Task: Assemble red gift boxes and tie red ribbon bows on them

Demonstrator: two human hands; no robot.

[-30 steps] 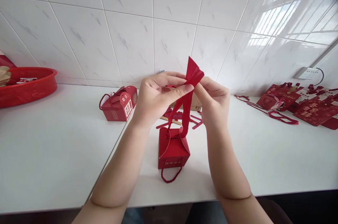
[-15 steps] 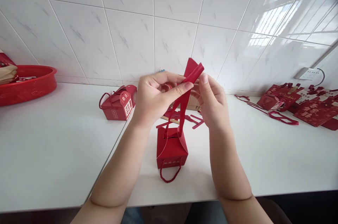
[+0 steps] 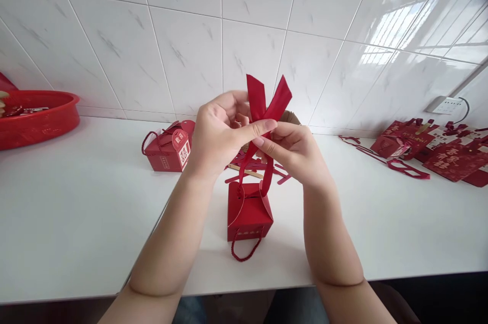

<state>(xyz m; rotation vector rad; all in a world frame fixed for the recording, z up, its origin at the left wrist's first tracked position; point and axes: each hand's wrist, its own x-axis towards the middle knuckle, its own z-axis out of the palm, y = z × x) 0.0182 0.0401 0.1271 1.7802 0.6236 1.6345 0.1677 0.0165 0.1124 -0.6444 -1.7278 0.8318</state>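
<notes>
A small red gift box [image 3: 249, 214] stands on the white counter [image 3: 76, 202] in front of me, a red cord loop hanging from its front. A red ribbon [image 3: 267, 102] rises from the box top, its two ends crossing in a V above my fingers. My left hand [image 3: 223, 133] pinches the ribbon at the crossing with thumb and fingers. My right hand [image 3: 293, 153] is closed on the ribbon just below and to the right of that spot.
A finished red box with a tag [image 3: 170, 146] sits behind on the left. Farther left stands a red basin [image 3: 36, 120]. Flat red boxes and handles [image 3: 430, 151] lie at the right, under a wall socket [image 3: 444, 105]. Red strips [image 3: 282, 174] lie behind the box.
The folded ribbon ends have been spread apart into a crossed V. My right hand has dropped lower and turned under the crossing. The box stays in place.
</notes>
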